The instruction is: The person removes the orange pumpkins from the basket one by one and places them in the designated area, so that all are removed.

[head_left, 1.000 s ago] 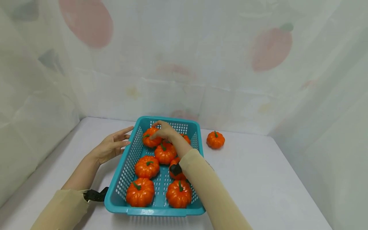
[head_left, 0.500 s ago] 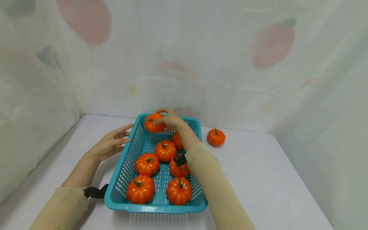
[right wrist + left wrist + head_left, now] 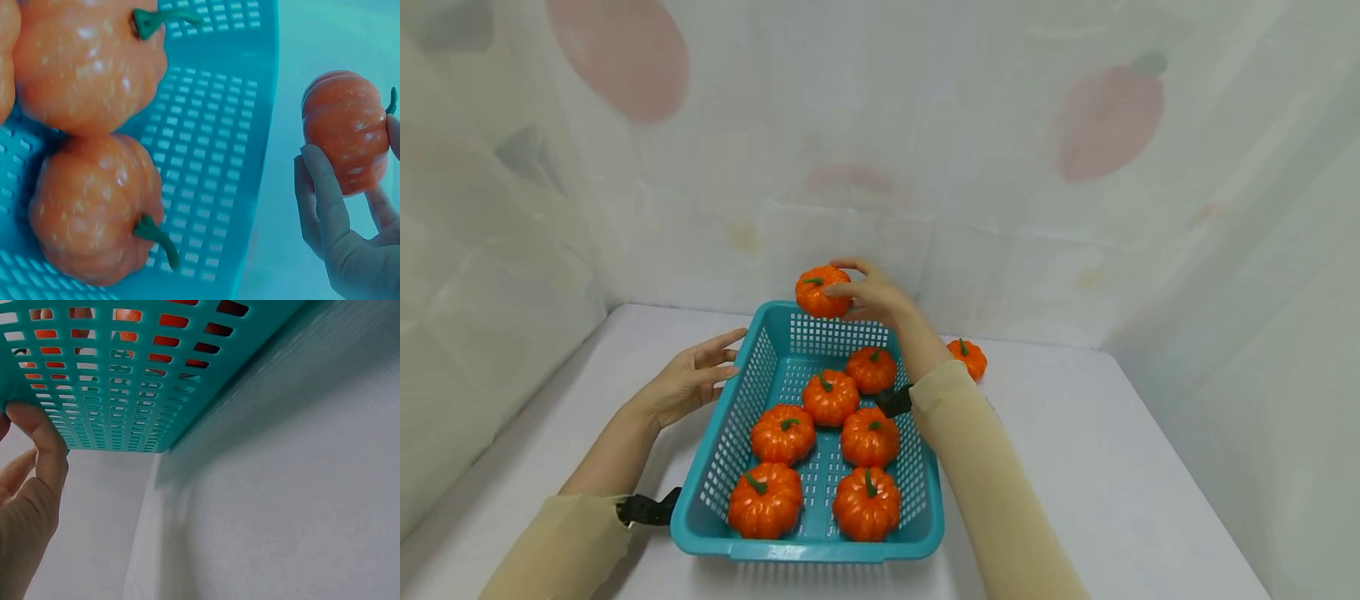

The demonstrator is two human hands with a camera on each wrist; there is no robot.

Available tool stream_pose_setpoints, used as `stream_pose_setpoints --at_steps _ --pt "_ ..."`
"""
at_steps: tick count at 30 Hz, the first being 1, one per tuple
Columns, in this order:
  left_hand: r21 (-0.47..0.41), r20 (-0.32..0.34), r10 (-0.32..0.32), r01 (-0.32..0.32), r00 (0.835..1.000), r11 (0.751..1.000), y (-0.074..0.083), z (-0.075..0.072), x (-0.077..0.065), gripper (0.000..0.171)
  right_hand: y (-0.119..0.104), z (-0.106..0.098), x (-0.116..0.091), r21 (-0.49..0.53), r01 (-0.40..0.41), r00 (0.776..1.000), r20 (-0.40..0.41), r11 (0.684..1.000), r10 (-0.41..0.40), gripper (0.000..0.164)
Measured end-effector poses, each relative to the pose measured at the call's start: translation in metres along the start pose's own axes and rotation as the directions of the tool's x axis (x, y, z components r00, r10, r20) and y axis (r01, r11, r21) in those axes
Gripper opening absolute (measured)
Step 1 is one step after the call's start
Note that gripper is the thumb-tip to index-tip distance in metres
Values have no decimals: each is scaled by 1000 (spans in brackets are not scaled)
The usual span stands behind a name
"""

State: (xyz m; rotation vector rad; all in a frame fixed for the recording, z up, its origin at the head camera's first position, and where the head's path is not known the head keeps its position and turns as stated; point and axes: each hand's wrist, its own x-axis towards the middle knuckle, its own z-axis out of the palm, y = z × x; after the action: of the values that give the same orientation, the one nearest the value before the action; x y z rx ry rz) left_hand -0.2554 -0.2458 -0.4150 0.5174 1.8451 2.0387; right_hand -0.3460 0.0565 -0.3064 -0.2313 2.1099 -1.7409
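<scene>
The right hand (image 3: 880, 298) grips the raised pumpkin (image 3: 814, 298) between thumb and fingers, its green stem showing, at the 12 o'clock end of the turquoise basket (image 3: 808, 551), which is on the white counter (image 3: 1090, 475). The left hand (image 3: 688, 383) lies at the basket's 10 o'clock side, thumb and fingers apart, fingertips at the rim. Six pumpkins (image 3: 830, 398) sit inside: single ones at 3, 5, 7 and 9 o'clock, two toward 1 o'clock. The lone pumpkin (image 3: 970, 357) stands outside at 2 o'clock, partly hidden by the right arm.
</scene>
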Motion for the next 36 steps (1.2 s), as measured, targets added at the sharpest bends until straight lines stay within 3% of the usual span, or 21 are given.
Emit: stream_pose_setpoints --at_steps 7,18,30,36 --pt "23 -5 1 0 1000 1000 -2 0 0 68 1 -22 -7 99 8 1000 -24 995 -5 60" --pt "8 11 14 -14 1000 1000 -6 -5 0 67 4 -61 -24 114 20 997 -74 993 -11 59" --pt "34 -11 3 -3 1000 999 -2 -4 -1 67 32 -106 -51 115 18 993 -117 993 -4 59" --pt "35 -16 9 -8 1000 999 2 -3 -3 68 43 -118 -60 114 16 988 -153 993 1 60"
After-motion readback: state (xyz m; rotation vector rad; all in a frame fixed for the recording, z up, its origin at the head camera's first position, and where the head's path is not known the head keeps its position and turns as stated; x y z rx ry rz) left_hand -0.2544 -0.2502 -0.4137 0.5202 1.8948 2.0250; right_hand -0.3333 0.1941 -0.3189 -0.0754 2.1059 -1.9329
